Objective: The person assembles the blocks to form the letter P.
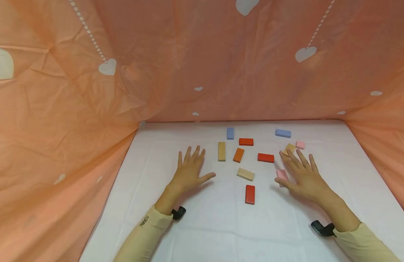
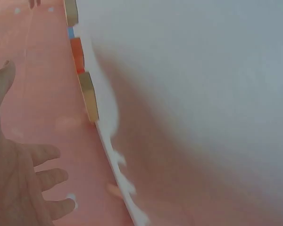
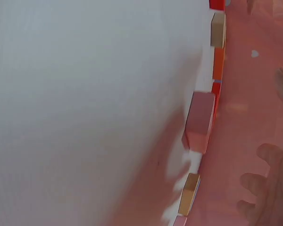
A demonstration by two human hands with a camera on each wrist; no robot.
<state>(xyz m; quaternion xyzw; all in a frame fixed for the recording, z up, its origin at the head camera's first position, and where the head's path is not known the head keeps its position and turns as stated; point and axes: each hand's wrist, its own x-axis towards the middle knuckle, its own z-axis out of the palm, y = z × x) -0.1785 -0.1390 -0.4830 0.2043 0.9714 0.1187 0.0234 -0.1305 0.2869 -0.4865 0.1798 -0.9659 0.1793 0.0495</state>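
Observation:
Palm down with fingers spread, my left hand (image 1: 188, 174) hovers over the white table, left of the blocks, holding nothing. Its shadow shows in the left wrist view. Nearest to it lies a long tan wooden block (image 1: 222, 151). My right hand (image 1: 304, 180), also spread and holding nothing, is above the right side of the group. Its thumb overlaps a pink block (image 1: 281, 174) in the head view, and its fingers partly cover a yellowish wooden block (image 1: 289, 147). In the right wrist view the pink block (image 3: 200, 117) lies on the table, apart from the fingers.
Between the hands lie three red blocks (image 1: 266, 158), an orange block (image 1: 239, 155) and a pale wooden block (image 1: 245, 174). Farther back are two blue blocks (image 1: 283, 133) and a small pink block (image 1: 300, 145). Orange cloth (image 1: 202, 65) with white hearts encloses the table's back and sides.

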